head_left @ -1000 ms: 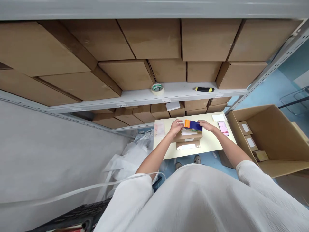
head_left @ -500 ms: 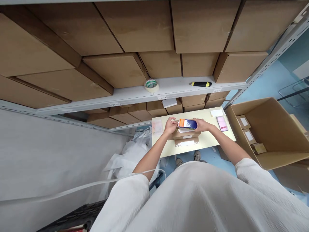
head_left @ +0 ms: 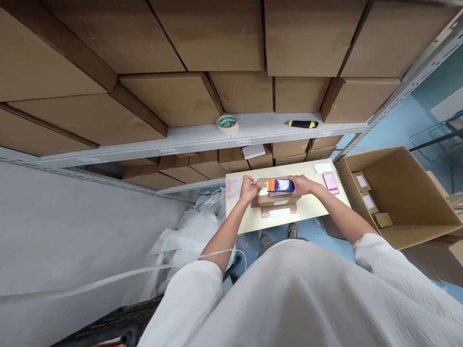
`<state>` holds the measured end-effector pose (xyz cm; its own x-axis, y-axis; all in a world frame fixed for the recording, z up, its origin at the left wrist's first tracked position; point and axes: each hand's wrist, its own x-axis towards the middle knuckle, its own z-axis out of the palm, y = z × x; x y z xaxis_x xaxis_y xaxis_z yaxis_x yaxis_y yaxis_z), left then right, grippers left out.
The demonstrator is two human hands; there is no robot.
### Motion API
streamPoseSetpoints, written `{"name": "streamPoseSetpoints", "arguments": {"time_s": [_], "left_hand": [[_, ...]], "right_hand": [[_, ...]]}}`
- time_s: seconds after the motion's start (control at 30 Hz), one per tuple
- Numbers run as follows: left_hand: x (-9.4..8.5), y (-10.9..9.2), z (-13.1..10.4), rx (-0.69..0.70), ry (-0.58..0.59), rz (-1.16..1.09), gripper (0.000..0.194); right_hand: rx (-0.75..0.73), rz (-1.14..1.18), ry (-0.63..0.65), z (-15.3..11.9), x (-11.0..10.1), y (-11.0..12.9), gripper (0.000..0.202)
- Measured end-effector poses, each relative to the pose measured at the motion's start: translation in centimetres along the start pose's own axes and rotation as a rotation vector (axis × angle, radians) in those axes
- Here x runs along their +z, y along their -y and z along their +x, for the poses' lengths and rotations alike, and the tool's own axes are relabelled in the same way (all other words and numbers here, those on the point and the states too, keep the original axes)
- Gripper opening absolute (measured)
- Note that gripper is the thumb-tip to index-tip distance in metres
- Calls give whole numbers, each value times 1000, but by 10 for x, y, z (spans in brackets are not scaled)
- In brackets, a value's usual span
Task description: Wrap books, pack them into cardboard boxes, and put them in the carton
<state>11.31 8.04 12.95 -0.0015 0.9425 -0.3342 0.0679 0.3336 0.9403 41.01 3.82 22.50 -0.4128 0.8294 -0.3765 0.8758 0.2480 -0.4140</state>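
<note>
right hand point(head_left: 301, 185) wrapped round tape dispenser point(head_left: 280, 185) over carton point(head_left: 270, 199)

left hand point(head_left: 249, 189) curls at the carton's left end; whether it pinches the clear strip point(head_left: 263, 187) there, i cannot tell. the tape dispenser sits over the carton's top. good technique probably means keeping strip taut and dispenser square to the carton.

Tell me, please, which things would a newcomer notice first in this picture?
Probably the orange-and-blue tape dispenser, bright in the right hand above the pale table. Next, perhaps, the big brown cartons stacked on the shelf across the top of the view, and the large open carton at the right, with smaller boxes inside.
</note>
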Motion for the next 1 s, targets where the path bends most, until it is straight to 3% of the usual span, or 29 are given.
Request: {"name": "streamPoseSetpoints", "arguments": {"time_s": [0.17, 0.43, 0.6, 1.0], "left_hand": [[-30, 16, 7, 15, -62, -27, 48], [-49, 29, 17, 30, -100, -35, 47], [-53, 38, 18, 53, -88, -17, 44], [-53, 70, 22, 25, -114, -11, 42]], "right_hand": [[31, -69, 28, -4, -6, -7, 52], [55, -197, 76, -6, -20, -3, 47], [83, -246, 110, -2, -29, 0, 43], [136, -316, 164, 18, -24, 18, 47]]}}
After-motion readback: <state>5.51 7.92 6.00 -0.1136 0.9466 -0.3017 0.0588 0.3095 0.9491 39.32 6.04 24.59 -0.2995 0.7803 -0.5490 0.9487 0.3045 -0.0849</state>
